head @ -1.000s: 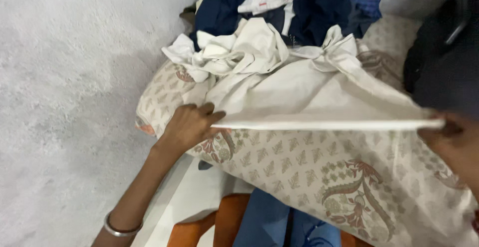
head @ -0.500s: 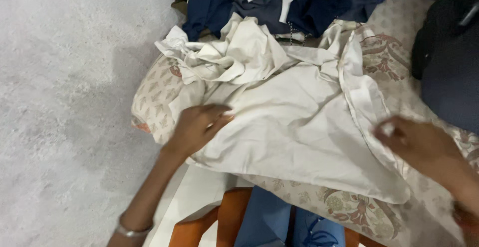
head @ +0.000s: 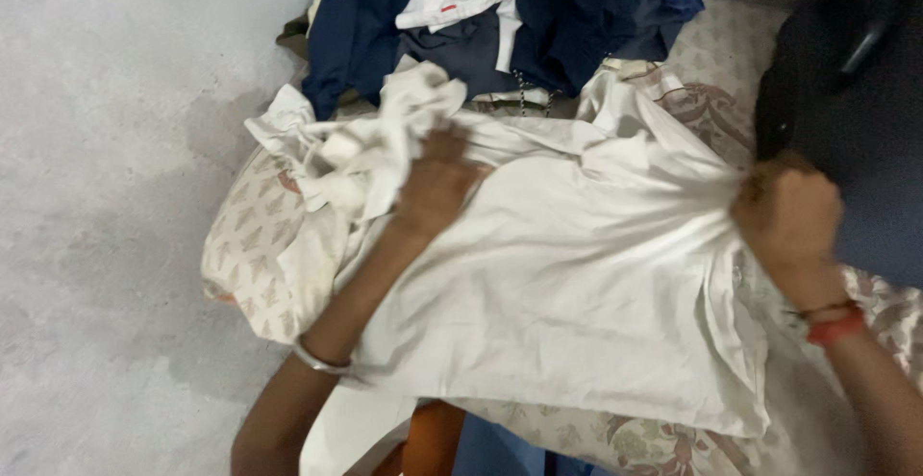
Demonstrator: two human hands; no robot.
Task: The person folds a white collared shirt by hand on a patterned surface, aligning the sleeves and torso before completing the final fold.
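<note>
Both hands are on the white garment (head: pixel 577 284), spread mid-frame over a patterned cushion (head: pixel 245 236). Left hand (head: pixel 437 183) bunches cloth at 11 o'clock; right hand (head: pixel 788 216), fisted tight, grips its edge at 3 o'clock.

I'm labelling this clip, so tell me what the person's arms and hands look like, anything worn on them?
Both forearms are bare, with no sleeves and no gloves. The left hand has a thin silver bangle around its wrist. The right hand has a red thread band at its wrist, with a thinner dark band just above it. No rings can be made out.
</note>
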